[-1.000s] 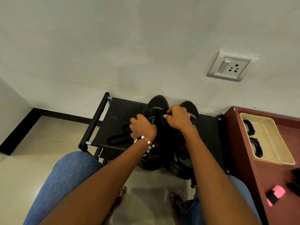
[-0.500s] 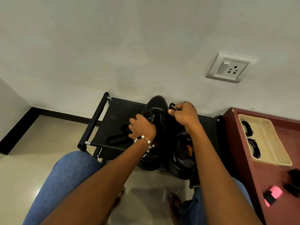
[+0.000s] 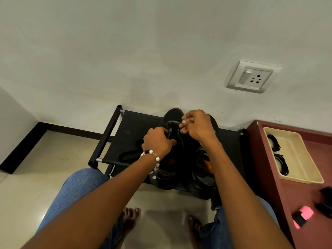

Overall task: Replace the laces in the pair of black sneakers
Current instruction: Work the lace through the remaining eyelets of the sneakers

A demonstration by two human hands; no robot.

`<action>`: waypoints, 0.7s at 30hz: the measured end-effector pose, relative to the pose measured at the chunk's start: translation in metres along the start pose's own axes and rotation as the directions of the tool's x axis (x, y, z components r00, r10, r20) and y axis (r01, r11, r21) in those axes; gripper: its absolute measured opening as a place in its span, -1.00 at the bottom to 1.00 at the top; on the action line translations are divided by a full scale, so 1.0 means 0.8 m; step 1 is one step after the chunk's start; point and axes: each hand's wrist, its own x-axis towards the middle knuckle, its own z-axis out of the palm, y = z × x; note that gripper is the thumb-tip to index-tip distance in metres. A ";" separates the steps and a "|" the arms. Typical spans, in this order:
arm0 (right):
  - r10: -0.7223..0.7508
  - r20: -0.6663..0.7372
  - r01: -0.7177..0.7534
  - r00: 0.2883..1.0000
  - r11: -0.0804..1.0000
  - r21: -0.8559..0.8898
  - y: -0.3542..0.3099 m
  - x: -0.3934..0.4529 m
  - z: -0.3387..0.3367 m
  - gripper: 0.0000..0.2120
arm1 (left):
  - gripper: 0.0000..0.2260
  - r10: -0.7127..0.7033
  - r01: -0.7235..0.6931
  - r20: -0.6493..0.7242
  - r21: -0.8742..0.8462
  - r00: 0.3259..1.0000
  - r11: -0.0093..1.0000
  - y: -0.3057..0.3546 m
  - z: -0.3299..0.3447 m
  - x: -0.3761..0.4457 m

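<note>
Pair of black sneakers (image 3: 172, 141) set on black fabric shoe rack (image 3: 133, 130), frame centre. Left sneaker steadied by left hand (image 3: 158, 142), grip curled round upper; black lace (image 3: 177, 125) pinched by right hand (image 3: 196, 124), apparently for threading.

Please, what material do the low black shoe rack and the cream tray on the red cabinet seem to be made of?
Low black shoe rack: probably matte black fabric stretched over a tubular frame; silver metal-looking joints show at the tube ends. Cream rectangular tray: likely moulded plastic, with smooth walls, rounded corners and a slight sheen; I cannot be sure.
</note>
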 end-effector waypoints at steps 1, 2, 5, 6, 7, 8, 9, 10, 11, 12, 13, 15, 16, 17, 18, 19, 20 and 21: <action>-0.005 -0.010 0.005 1.000 1.000 -0.010 0.001 -0.001 0.004 -0.90 | -0.54 0.017 -0.017 0.003 0.005 1.000 1.000 -0.002 -0.001 0.000; -0.026 -0.021 0.025 0.999 0.998 -0.065 0.004 0.000 0.009 -0.91 | -0.55 0.033 -0.033 0.001 0.011 0.999 0.999 -0.003 0.000 0.000; -0.106 -0.018 0.099 0.994 0.967 -0.236 0.015 0.006 0.020 -0.90 | -0.58 0.077 -0.076 -0.021 0.034 0.997 0.997 -0.008 0.001 0.002; -0.119 -0.008 0.112 0.993 0.956 -0.272 0.017 0.007 0.023 -0.91 | -0.60 0.093 -0.092 -0.030 0.046 0.995 0.995 -0.009 0.002 0.001; -0.129 0.000 0.123 0.992 0.944 -0.307 0.018 0.010 0.026 -0.91 | -0.61 0.108 -0.105 -0.038 0.057 0.993 0.993 -0.009 0.002 0.000; -0.130 0.013 0.126 0.991 0.929 -0.349 0.018 0.012 0.029 -0.91 | -0.63 0.119 -0.116 -0.046 0.062 0.992 0.991 -0.009 0.000 0.000; -0.134 0.029 0.134 0.991 0.912 -0.388 0.018 0.014 0.031 -0.90 | -0.64 0.126 -0.122 -0.055 0.062 0.991 0.991 -0.009 -0.002 -0.001; -0.129 0.050 0.138 0.990 0.894 -0.426 0.017 0.015 0.032 -0.89 | -0.65 0.128 -0.124 -0.063 0.062 0.990 0.990 -0.008 -0.004 0.000; -0.129 0.072 0.147 0.989 0.875 -0.462 0.016 0.017 0.033 -0.89 | -0.66 0.126 -0.122 -0.071 0.062 0.989 0.991 -0.008 -0.005 0.000; -0.128 0.091 0.156 0.988 0.855 -0.494 0.015 0.019 0.034 -0.90 | -0.67 0.125 -0.120 -0.078 0.062 0.989 0.991 -0.009 -0.006 0.000; -0.129 0.107 0.167 0.986 0.835 -0.524 0.014 0.020 0.035 -0.90 | -0.68 0.123 -0.118 -0.082 0.060 0.989 0.991 -0.008 -0.007 -0.001; -0.133 0.139 0.191 0.981 0.783 -0.592 0.011 0.020 0.038 -0.88 | -0.70 0.120 -0.116 -0.086 0.048 0.989 0.992 -0.007 -0.010 -0.003; -0.137 0.145 0.198 0.980 0.758 -0.621 0.009 0.018 0.041 -0.87 | -0.71 0.117 -0.114 -0.088 0.038 0.989 0.993 -0.006 -0.011 -0.004; -0.141 0.135 0.195 0.981 0.741 -0.642 0.009 0.016 0.044 -0.87 | -0.72 0.109 -0.107 -0.088 0.026 0.990 0.994 -0.006 -0.012 -0.004; -0.143 0.114 0.183 0.983 0.740 -0.648 0.011 0.015 0.047 -0.86 | -0.72 0.101 -0.100 -0.088 0.017 0.991 0.995 -0.006 -0.013 -0.004; -0.135 0.084 0.157 0.987 0.763 -0.627 0.014 0.015 0.051 -0.85 | -0.72 0.094 -0.093 -0.087 0.013 0.992 0.996 -0.006 -0.014 -0.004; -0.112 0.054 0.122 0.992 0.805 -0.581 0.017 0.014 0.053 -0.82 | -0.73 0.088 -0.087 -0.086 0.014 0.992 0.996 -0.005 -0.015 -0.004; -0.077 0.028 0.080 0.997 0.847 -0.526 0.020 0.014 0.056 -0.79 | -0.73 0.082 -0.081 -0.085 0.014 0.993 0.997 -0.005 -0.015 -0.005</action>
